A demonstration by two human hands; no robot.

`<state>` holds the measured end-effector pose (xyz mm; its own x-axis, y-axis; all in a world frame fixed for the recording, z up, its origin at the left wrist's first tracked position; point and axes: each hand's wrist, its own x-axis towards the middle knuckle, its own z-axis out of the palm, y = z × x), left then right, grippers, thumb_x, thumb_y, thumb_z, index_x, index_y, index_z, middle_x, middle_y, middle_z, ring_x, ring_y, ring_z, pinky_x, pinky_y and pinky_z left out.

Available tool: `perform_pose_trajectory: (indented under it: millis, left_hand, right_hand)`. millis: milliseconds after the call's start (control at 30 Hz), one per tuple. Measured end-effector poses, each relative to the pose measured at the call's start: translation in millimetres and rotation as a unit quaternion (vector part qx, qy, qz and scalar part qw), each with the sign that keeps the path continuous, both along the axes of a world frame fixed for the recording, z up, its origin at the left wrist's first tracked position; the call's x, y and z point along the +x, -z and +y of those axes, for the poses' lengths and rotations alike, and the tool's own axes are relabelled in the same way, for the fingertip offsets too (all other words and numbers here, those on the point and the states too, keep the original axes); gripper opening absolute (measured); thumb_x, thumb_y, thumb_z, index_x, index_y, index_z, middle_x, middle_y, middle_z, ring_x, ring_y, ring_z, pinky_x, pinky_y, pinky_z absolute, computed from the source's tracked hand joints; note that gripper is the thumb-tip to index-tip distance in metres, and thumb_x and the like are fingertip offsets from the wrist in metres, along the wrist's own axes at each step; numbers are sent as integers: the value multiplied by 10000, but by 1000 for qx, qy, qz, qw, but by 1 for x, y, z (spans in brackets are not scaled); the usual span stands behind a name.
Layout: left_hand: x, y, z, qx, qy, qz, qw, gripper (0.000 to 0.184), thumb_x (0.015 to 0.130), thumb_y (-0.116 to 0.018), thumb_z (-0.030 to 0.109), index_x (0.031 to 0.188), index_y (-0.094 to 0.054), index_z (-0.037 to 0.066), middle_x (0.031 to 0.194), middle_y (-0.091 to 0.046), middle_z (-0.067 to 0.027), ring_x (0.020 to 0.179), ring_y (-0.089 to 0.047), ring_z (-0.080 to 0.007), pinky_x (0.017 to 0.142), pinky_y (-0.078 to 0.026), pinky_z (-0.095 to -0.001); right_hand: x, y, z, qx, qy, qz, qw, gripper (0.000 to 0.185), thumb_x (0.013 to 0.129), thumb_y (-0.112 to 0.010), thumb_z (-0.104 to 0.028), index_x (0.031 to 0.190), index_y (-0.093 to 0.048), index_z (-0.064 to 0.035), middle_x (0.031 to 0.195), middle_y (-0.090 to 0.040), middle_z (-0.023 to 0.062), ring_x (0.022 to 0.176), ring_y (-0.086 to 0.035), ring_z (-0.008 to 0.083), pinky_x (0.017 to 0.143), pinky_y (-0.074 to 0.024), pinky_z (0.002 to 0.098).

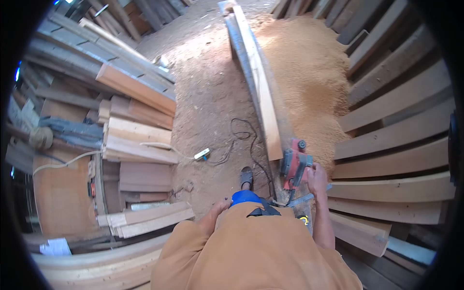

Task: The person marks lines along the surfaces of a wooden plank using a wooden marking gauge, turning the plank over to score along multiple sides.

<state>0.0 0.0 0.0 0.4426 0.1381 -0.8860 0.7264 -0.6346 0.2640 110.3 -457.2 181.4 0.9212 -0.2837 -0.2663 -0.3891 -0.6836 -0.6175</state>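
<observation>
My right hand is closed round the handle of a red and black electric hand planer. The planer sits on the narrow workbench, just beside the near end of a long pale plank. That plank lies lengthwise along the bench, away from me. Low by my waist, my left hand looks closed, with a small dark tip showing at its fingers. What it holds, if anything, is too small to make out. A yellow-marked tape measure appears at the bench's near end, partly hidden by my shirt.
A dark cord loops over the dirt floor to a white power strip. Sawdust is heaped right of the bench. Stacked boards stand on the left, and thick planks line the right side.
</observation>
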Motion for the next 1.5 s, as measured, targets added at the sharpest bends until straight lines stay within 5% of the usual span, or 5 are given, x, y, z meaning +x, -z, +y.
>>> perform_pose_trajectory:
  millis: [633,867,1100,1367,1500]
  left_hand:
    - [-146,104,128,-36,-312,-162,936,407,1059,-479,330,1171,-680,-7,989,-693,-133,924,-640,-265,800,-526,-442]
    - [-81,69,249,-33,-332,-30,942,577,1000,-564,408,1387,-592,-19,1310,-683,-252,1273,-626,-356,1026,-506,-446]
    - [-18,108,394,72,-367,-37,927,685,1002,-594,492,1493,-513,21,1497,-558,-244,1413,-511,-393,1170,-408,-451]
    - [-100,395,475,144,-421,-5,895,706,962,-675,381,1511,-440,3,1220,-679,-193,995,-708,-284,778,-609,-445]
    - [-74,410,487,-27,-636,-52,769,531,960,-668,291,1370,-521,-12,1028,-670,-119,801,-650,-225,653,-565,-420]
  right_hand:
    - [140,28,168,-265,-194,-77,942,762,919,-708,-300,1502,-386,70,1464,-469,334,1383,-459,444,1157,-371,491]
    - [137,113,156,-117,-88,-40,988,952,977,-611,-480,1563,-220,161,1599,-306,393,1518,-292,488,1287,-200,466]
    - [152,162,125,-525,-106,9,845,936,1017,-511,-596,1477,-347,203,1500,-423,417,1409,-419,530,1209,-303,518]
    - [146,121,144,-199,-61,-26,978,644,1044,-652,-302,1494,-375,65,1408,-486,261,1281,-551,320,1069,-479,439]
    - [149,107,138,-162,-31,32,986,656,1050,-648,-314,1526,-361,34,1381,-559,227,1240,-598,284,1046,-500,404]
